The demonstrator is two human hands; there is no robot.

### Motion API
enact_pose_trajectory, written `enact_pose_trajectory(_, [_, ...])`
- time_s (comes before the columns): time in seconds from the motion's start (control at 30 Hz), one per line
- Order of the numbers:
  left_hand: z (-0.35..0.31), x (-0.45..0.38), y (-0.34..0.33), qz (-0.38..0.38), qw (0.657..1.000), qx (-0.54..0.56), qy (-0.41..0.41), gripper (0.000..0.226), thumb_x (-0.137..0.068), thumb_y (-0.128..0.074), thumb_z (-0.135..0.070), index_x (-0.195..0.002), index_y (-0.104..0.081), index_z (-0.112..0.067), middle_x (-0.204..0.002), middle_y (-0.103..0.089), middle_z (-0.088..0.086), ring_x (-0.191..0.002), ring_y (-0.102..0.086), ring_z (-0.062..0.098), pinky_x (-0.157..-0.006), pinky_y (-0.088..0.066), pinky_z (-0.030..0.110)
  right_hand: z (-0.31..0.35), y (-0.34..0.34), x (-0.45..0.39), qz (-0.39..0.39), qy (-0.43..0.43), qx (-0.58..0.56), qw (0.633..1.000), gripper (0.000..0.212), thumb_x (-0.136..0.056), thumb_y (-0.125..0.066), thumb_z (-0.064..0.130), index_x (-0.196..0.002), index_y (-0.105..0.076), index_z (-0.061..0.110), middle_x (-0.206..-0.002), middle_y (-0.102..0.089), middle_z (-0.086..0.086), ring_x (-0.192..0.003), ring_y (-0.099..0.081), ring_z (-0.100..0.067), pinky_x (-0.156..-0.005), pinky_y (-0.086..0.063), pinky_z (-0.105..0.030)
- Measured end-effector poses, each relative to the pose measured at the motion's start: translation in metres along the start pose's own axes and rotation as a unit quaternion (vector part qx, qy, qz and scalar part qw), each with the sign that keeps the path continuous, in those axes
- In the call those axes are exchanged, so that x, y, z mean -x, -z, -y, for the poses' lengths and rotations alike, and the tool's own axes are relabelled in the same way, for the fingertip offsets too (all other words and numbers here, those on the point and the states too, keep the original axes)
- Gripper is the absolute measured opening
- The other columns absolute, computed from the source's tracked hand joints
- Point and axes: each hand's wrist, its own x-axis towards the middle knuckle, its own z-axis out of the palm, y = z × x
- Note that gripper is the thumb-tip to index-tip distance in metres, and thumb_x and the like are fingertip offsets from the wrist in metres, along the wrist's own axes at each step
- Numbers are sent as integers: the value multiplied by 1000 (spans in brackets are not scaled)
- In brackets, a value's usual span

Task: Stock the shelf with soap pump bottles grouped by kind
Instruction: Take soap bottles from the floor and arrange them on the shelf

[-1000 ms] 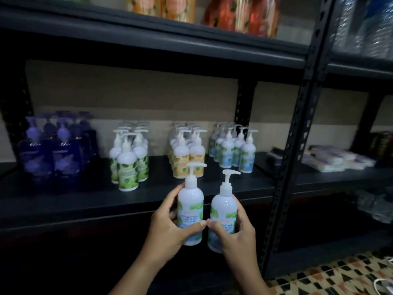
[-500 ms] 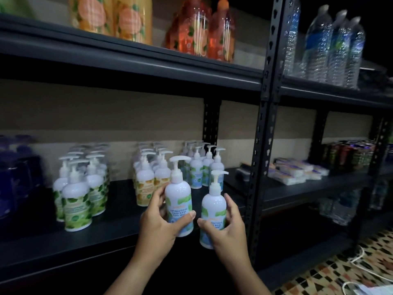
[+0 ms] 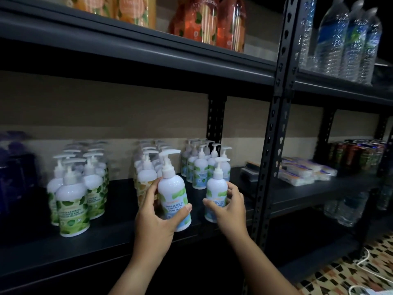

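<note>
Gripping smooth, prob. slippery mint bottles [image 3: 174,201] mid-body, both hands' fingers curled round them: left hand [image 3: 156,218], right hand [image 3: 230,206], just before blue-label group [image 3: 204,167].

Bare shelf [image 3: 119,211] lies open between green-label bottles [image 3: 72,205] and yellow-label bottles [image 3: 146,177].

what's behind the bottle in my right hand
Behind the bottle that the right hand holds stands the blue-label group of like bottles on the shelf. How far back its rows run is hidden.
</note>
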Motion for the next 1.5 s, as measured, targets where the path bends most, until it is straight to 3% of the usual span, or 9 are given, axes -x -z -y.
enact_pose_trajectory(0.1, [2, -1, 2, -11, 1000, -8, -9, 82, -62, -94, -36, -134, -56, -41, -136, -56, -12, -120, -58, -3, -102, -54, 36, -2, -4, -6, -3, -7, 42, 999, 72, -74, -89, 25, -136, -53, 26, -119, -48, 0, -101, -53, -7, -86, -43, -21])
enact_pose_trajectory(0.17, [3, -2, 2, -6, 1000, 1, -6, 82, -61, -92, -40, -134, -56, -40, -137, -58, -11, -122, -60, 2, -103, -54, 40, -5, -9, -11, -16, -10, 69, 997, 70, -75, -89, 27, -134, -52, 26, -118, -52, -1, -106, -55, -13, -84, -42, -22])
enact_pose_trajectory(0.3, [8, -3, 2, -12, 1000, 24, 5, 84, -59, -93, -41, -136, -57, -37, -138, -62, -9, -122, -63, 10, -103, -55, 44, -9, -22, -24, -44, -39, 91, 994, 62, -74, -89, 28, -117, -45, 28, -118, -61, -1, -108, -61, -21, -85, -54, -36])
enact_pose_trajectory(0.4, [11, -6, 2, -7, 999, 33, 12, 86, -59, -93, -43, -137, -57, -37, -138, -62, -9, -123, -63, 11, -102, -56, 44, -6, -29, -35, -42, -54, 115, 991, 61, -75, -89, 27, -117, -45, 22, -117, -63, -6, -106, -63, -26, -87, -55, -41])
enact_pose_trajectory(0.57, [15, -6, 3, -17, 998, 50, 19, 88, -55, -92, -38, -136, -57, -40, -136, -63, -10, -118, -66, 10, -93, -58, 34, -1, -40, -51, -35, -79, 169, 982, 65, -82, -84, 25, -132, -45, 14, -128, -46, -13, -110, -58, -32, -84, -47, -37])
enact_pose_trajectory(0.8, [20, -10, 0, -15, 998, 68, 10, 84, -54, -93, -30, -130, -60, -39, -133, -66, -6, -115, -68, 13, -82, -58, 19, -4, -48, -65, -30, -111, 191, 975, 53, -85, -80, 20, -122, -45, 7, -130, -48, -16, -113, -57, -34, -79, -41, -33])
enact_pose_trajectory(1.0, [23, -12, -2, -9, 995, 95, 14, 85, -55, -92, -25, -134, -60, -32, -135, -64, -4, -120, -66, 16, -83, -58, 19, -10, -56, -70, -35, -110, 198, 973, 43, -85, -80, 19, -114, -50, 6, -124, -53, -16, -107, -60, -33, -81, -47, -35])
enact_pose_trajectory(1.2, [23, -12, -2, -10, 994, 106, 17, 86, -57, -91, -22, -136, -59, -28, -135, -64, -2, -118, -67, 15, -82, -58, 18, -16, -57, -76, -44, -121, 175, 976, 30, -87, -78, 16, -105, -56, 8, -119, -54, -12, -90, -49, -21, -75, -40, -29])
enact_pose_trajectory(1.5, [21, -10, -2, -14, 994, 111, 19, 85, -57, -90, -21, -135, -59, -27, -133, -66, -3, -116, -68, 13, -82, -58, 18, -22, -59, -80, -56, -136, 158, 976, 43, -79, -86, 25, -107, -58, 6, -115, -63, -14, -104, -64, -32, -85, -55, -40])
